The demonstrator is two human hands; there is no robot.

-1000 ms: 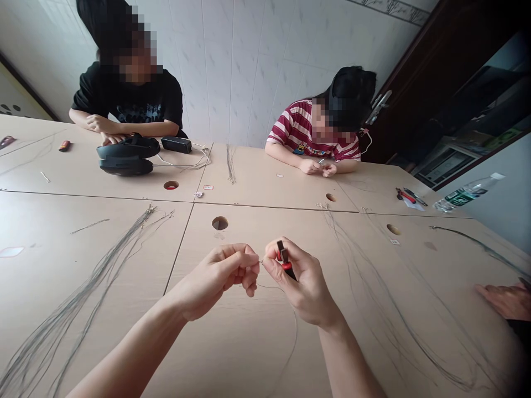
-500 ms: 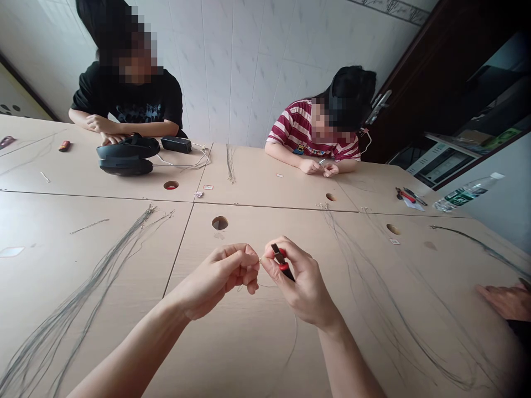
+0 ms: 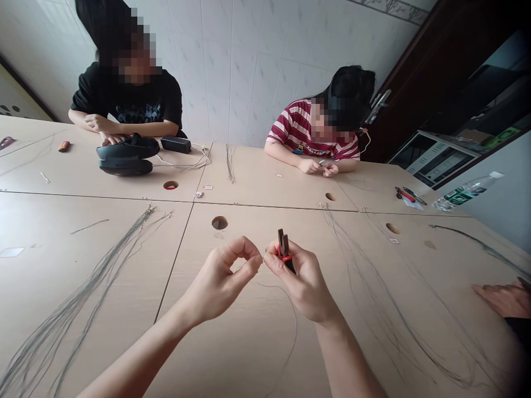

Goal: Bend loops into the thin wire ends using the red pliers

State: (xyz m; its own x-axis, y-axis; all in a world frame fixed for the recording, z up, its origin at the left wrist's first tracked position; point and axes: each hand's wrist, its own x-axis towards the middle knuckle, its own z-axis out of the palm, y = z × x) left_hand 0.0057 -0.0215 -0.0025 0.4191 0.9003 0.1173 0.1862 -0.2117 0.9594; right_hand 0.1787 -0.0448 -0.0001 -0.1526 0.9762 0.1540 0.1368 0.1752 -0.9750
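Note:
My right hand is closed round small pliers with red and black handles, their dark jaws pointing up and slightly apart. Thumb and forefinger of my left hand are pinched together close to my right fingertips; what they hold is too small to make out. A thin cord curves over the table below my hands. To the left lies a long bundle of grey-green cords, and more thin cords spread out on the right.
Across the table sit two people. A black headset, a black box, a bottle and tools lie towards the back. Another person's hand rests at the right edge. The tabletop has round holes.
The pliers have turned more upright and their jaws show apart. My left hand has rolled, its fingers now forming a ring. More of the thin cord shows below my hands.

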